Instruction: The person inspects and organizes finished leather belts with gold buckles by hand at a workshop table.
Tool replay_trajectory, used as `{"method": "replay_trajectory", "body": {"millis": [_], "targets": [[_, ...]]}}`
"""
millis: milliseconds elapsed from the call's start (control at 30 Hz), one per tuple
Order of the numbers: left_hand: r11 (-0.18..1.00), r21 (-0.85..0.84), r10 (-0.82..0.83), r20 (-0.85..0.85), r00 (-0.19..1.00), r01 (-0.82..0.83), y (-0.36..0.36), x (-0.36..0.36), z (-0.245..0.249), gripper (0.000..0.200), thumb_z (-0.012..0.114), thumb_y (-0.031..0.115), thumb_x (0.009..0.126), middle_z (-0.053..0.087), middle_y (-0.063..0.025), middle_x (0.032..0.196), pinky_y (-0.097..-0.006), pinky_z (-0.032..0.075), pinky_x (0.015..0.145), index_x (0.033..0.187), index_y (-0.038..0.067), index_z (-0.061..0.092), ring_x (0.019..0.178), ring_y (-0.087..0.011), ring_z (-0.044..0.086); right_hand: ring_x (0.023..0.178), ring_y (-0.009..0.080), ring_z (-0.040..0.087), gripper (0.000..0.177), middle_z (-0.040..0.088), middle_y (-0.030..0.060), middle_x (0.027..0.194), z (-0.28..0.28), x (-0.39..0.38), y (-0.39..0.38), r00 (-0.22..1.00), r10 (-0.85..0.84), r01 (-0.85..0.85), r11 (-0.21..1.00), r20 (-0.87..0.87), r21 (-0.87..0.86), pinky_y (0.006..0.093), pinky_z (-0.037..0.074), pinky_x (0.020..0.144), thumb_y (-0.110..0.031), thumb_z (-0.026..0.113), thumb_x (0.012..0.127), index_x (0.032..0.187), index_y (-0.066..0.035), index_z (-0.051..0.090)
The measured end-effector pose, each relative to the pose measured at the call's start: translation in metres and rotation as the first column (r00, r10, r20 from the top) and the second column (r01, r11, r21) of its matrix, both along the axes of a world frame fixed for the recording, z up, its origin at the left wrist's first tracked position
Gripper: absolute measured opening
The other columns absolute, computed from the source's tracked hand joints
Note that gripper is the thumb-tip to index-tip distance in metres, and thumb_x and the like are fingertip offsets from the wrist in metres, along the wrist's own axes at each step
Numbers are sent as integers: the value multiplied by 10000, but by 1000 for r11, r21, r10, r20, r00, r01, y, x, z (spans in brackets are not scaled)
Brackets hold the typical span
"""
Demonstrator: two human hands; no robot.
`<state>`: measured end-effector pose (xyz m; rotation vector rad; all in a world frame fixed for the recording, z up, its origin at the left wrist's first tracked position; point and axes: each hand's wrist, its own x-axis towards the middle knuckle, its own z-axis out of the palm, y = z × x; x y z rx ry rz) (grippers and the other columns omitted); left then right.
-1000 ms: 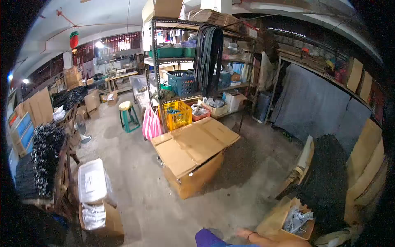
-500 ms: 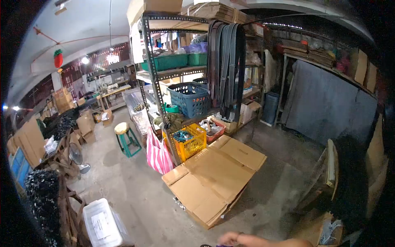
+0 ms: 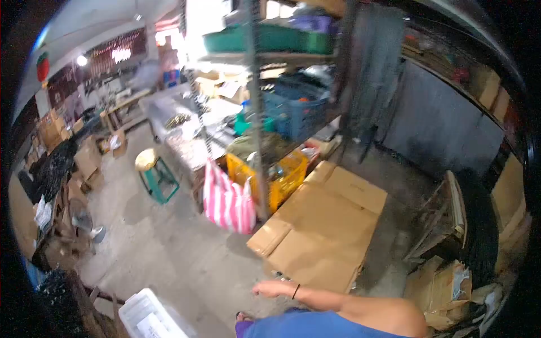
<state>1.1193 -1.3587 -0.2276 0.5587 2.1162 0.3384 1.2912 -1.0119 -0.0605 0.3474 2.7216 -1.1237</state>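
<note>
My right hand (image 3: 273, 289), with a dark band at the wrist, reaches leftward over the floor at the bottom centre. The bare arm comes from the lower right, above my blue shirt (image 3: 321, 325). Its fingers are small and blurred, so whether they are apart or closed is unclear, and no object shows in them. Nearest to it is the lower left edge of a large flat cardboard box (image 3: 329, 225); I cannot make out any contact. My left hand is not in view.
A metal shelf (image 3: 256, 107) holds a blue basket (image 3: 296, 112) and a yellow crate (image 3: 287, 183). Beside it hangs a pink striped bag (image 3: 228, 203). A green stool (image 3: 160, 183) stands left, a white lidded bin (image 3: 152, 318) lower left, and opened cardboard (image 3: 428, 287) lower right.
The view has moved nearer to the shelf and cardboard box. My right arm has come further into view, its hand now higher and more to the left, and the blue shirt now shows.
</note>
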Motion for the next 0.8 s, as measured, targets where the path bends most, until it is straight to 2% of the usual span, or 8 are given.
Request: {"method": "replay_trajectory", "body": {"millis": [100, 233, 467, 600, 700, 733, 767, 800], "targets": [[992, -104, -79, -124, 989, 67, -23, -91, -14, 403, 547, 350, 840, 639, -228, 993, -429, 449, 853, 1000, -6, 647, 969, -364, 596, 920, 331, 603, 273, 638, 175, 988, -20, -41, -5, 984, -130, 117, 987, -123, -108, 422, 473, 761, -79, 432, 809, 1020, -56, 603], [977, 122, 200, -209, 957, -177, 33, -183, 60, 342, 562, 314, 825, 629, -246, 942, -414, 470, 784, 940, 0, 635, 911, -371, 600, 999, 317, 594, 306, 637, 152, 1061, -36, -93, 33, 911, -163, 208, 975, 380, -80, 404, 454, 862, -153, 394, 865, 1077, -82, 603], [917, 381, 212, -224, 951, -115, 166, -318, 85, 379, 493, 357, 896, 629, -214, 855, -424, 467, 742, 865, -4, 606, 842, -365, 601, 766, 334, 613, 275, 644, 202, 892, -200, -134, 118, 888, -233, 280, 958, 396, -63, 421, 481, 692, -234, 503, 825, 958, -29, 628], [953, 201, 239, -35, 970, -228, 216, -368, 93, 437, 477, 411, 902, 630, -207, 808, -420, 468, 733, 799, 9, 615, 806, -347, 604, 678, 246, 615, 254, 657, 168, 804, -135, -239, 180, 725, -303, 410, 911, 618, -34, 380, 491, 621, -237, 503, 855, 844, -24, 641], [996, 90, 34, -221, 975, -15, 213, -407, 102, 439, 518, 396, 881, 623, -176, 703, -420, 461, 664, 722, -2, 615, 709, -289, 611, 699, 240, 634, 282, 660, 173, 832, -231, -316, 247, 841, -151, 138, 988, 520, 64, 378, 499, 614, -262, 497, 864, 885, -21, 642], [994, 71, 96, -124, 988, -88, 217, -428, 96, 438, 537, 394, 867, 622, -174, 690, -424, 458, 656, 710, -7, 616, 695, -278, 611, 785, 320, 645, 308, 655, 194, 874, -122, -373, 264, 806, -269, 350, 935, 528, -58, 420, 507, 671, -278, 496, 866, 949, -13, 630], [987, 38, 156, -22, 987, -155, 215, -449, 90, 438, 556, 393, 854, 621, -172, 677, -427, 454, 648, 698, -13, 616, 682, -267, 611, 845, 383, 621, 322, 647, 214, 892, -163, -403, 292, 924, -205, 201, 978, 322, 47, 459, 492, 718, -291, 501, 863, 958, -4, 615], [990, 35, 136, -8, 991, -136, 211, -469, 75, 438, 556, 393, 854, 621, -172, 677, -427, 454, 648, 698, -13, 616, 682, -267, 611, 883, 400, 605, 317, 638, 220, 900, -128, -443, 308, 941, -309, 319, 946, 139, -53, 476, 474, 755, -291, 497, 866, 934, -1, 605]]}}
